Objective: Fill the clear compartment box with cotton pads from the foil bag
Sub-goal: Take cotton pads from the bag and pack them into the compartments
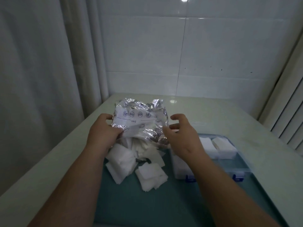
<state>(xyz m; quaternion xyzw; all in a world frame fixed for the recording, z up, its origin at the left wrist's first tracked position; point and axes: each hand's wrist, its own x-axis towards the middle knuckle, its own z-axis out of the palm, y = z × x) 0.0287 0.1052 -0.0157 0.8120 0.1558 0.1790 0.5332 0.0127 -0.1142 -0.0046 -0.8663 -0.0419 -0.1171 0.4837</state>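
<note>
Two bare forearms reach in over a teal mat. At the centre the left hand grips the left edge of the crumpled foil bag. The bag's mouth points to 6 o'clock and its closed end to 12. Cotton pads spill from the mouth onto the mat. The right hand is spread wide just beside the bag's right edge and holds nothing. At 3 o'clock lies the box, its long axis from 9 to 3, with pads in its far compartments.

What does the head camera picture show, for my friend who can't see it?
A person's left hand grips a crinkled foil bag; the right hand is open at its other side. Loose cotton pads spill below onto a teal mat, and a partly filled clear box sits right.
</note>
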